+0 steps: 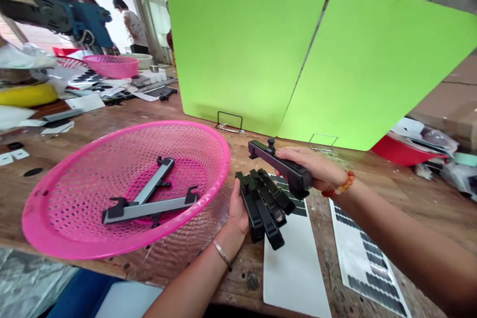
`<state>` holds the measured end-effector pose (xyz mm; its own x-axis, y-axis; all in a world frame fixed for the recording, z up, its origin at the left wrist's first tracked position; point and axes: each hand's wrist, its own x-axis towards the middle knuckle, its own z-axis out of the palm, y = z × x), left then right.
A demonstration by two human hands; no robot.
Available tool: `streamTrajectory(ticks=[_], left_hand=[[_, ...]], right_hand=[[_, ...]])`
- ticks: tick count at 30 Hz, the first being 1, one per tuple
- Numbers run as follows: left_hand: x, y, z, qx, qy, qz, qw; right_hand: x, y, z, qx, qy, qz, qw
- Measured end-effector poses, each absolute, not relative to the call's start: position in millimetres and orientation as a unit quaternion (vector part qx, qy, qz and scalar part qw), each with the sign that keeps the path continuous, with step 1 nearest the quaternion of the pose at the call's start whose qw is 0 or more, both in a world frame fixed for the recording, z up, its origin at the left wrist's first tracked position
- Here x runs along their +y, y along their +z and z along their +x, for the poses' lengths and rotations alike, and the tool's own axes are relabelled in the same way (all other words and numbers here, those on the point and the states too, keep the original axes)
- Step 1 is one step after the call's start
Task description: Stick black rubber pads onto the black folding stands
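Observation:
My left hand [237, 211] is closed round a bundle of several black plastic bars [265, 204], held just above the wooden bench. My right hand [313, 166] grips one more black bar [280, 164] with a small knob on top, held level above the bundle. To the left sits a pink perforated basket [55, 238], and in it lie two grey bars with black end clips [149, 201], crossed in a V. A white backing sheet [294, 268] with dark adhesive strips lies under my hands.
Two bright green divider boards [246, 44] stand on wire feet across the bench. A second strip sheet [365, 258] lies at the right, near a red bowl [398, 151] and plastic bags. Another pink basket [112, 65], clutter and a standing person [132, 25] are at the far left.

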<state>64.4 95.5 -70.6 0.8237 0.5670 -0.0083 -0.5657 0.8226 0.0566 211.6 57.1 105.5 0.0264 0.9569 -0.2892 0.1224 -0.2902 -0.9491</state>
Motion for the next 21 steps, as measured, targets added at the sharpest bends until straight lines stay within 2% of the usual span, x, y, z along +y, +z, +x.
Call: streamTrajectory(ticks=[8, 13, 15, 21], left_hand=[[94, -63, 62, 0.006, 0.323, 0.062, 0.944], [95, -64, 55, 0.032, 0.314, 0.070, 0.946], [95, -62, 54, 0.039, 0.311, 0.070, 0.947], [92, -51, 54, 0.066, 0.329, 0.067, 0.940]], right_hand=[[46, 66, 217, -0.561, 0.285, -0.718, 0.298], [36, 39, 221, -0.652, 0.278, -0.657, 0.257], [35, 36, 223, -0.653, 0.291, -0.651, 0.254], [31, 35, 225, -0.665, 0.304, -0.660, 0.176]])
